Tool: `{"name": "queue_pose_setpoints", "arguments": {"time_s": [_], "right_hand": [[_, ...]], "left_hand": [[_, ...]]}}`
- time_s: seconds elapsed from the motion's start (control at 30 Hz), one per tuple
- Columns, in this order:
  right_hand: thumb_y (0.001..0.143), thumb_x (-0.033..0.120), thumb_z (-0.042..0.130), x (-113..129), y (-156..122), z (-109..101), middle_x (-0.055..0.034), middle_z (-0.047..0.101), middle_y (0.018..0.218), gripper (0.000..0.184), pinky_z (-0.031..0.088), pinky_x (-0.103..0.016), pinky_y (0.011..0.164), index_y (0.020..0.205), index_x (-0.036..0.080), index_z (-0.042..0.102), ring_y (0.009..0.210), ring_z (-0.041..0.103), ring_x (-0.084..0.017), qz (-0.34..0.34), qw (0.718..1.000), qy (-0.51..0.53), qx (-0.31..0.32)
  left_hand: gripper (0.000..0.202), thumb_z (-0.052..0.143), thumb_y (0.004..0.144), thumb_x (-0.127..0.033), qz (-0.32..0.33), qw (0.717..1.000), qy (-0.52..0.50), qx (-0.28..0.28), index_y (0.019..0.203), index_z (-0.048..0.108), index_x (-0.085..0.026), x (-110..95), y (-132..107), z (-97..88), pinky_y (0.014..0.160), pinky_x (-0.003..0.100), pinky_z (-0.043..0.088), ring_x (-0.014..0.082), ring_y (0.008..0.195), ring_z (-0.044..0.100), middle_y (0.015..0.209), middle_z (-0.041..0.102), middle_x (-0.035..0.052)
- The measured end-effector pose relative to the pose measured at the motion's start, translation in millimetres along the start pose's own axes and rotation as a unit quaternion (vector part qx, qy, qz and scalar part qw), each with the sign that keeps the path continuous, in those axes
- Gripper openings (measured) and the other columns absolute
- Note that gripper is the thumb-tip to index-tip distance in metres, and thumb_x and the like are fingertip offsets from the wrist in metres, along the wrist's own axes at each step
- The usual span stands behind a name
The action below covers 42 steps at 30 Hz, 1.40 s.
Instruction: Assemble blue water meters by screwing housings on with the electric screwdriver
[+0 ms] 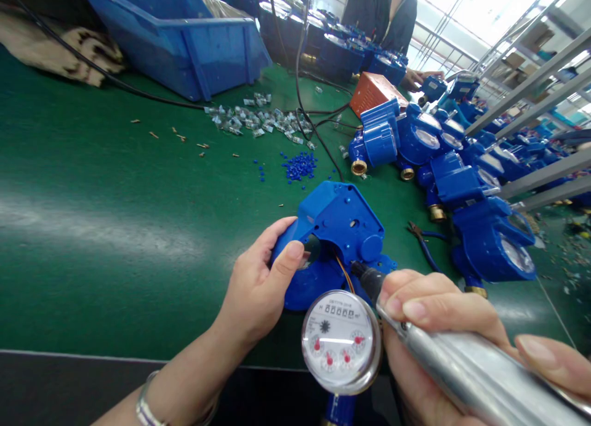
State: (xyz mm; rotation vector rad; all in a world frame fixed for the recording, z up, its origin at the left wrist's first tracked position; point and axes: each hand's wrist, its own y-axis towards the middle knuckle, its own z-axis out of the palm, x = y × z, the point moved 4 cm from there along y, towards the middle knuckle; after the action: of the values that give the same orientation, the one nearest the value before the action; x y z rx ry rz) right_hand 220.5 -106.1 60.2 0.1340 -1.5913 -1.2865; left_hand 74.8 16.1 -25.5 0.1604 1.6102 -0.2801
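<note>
My left hand (258, 284) grips the left side of a blue plastic water meter housing (332, 213), thumb over its edge. My right hand (443, 315) is wrapped round a silver power screwdriver (471, 364). Its black tip (369, 281) touches the housing near the lower right, or stands just over it; I cannot tell which. Thin brown wires (344, 271) run from the housing's opening toward a round water meter dial (341, 340) with red pointers. Below the dial shows a blue pipe end (340, 407).
Blue caps (300, 166), clear connectors (258, 119) and small screws (180, 138) lie beyond the housing. Pliers (425, 244) and finished-looking blue meters (494, 241) stand at right. A blue bin (184, 50), a cable (318, 136) and an orange box (375, 93) are farther back, near another person (378, 13).
</note>
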Motion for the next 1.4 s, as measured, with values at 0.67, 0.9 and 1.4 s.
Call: {"name": "queue_pose_setpoints", "arguments": {"time_s": [0.67, 0.9, 1.4], "right_hand": [[0.072, 0.006, 0.075, -2.7, 23.1, 0.9, 0.0014, 0.066, 0.076, 0.025, 0.058, -0.033, 0.057, 0.091, 0.016, 0.064, 0.067, 0.065, -0.017, 0.011, 0.984, -0.038, 0.172], [0.085, 0.025, 0.074, -1.1, 21.3, 8.2, 0.0034, 0.062, 0.068, 0.011, 0.056, -0.029, 0.056, 0.087, 0.021, 0.063, 0.062, 0.063, -0.015, 0.047, 0.989, -0.054, 0.126], [0.09, 0.044, 0.066, -4.8, 9.4, 4.2, -0.0007, 0.063, 0.071, 0.02, 0.053, -0.036, 0.06, 0.091, 0.024, 0.064, 0.066, 0.061, -0.02, 0.099, 0.987, -0.033, 0.118]], "left_hand": [[0.059, 0.057, 0.088, -0.061, 0.001, 1.0, -0.01, -0.006, 0.131, 0.059, -0.02, 1.6, -2.8, 2.4, 0.087, 0.043, 0.052, 0.0333, 0.096, 0.07, 0.107, 0.075, 0.0103], [0.063, 0.058, 0.086, -0.061, 0.002, 1.0, -0.017, 0.001, 0.131, 0.058, -0.017, 0.5, -2.7, 2.2, 0.088, 0.045, 0.051, 0.034, 0.097, 0.069, 0.111, 0.074, 0.012], [0.061, 0.06, 0.087, -0.059, -0.004, 0.999, -0.053, 0.013, 0.131, 0.057, -0.018, 3.6, -2.3, 5.1, 0.086, 0.048, 0.055, 0.0346, 0.095, 0.071, 0.108, 0.074, 0.0128]]}}
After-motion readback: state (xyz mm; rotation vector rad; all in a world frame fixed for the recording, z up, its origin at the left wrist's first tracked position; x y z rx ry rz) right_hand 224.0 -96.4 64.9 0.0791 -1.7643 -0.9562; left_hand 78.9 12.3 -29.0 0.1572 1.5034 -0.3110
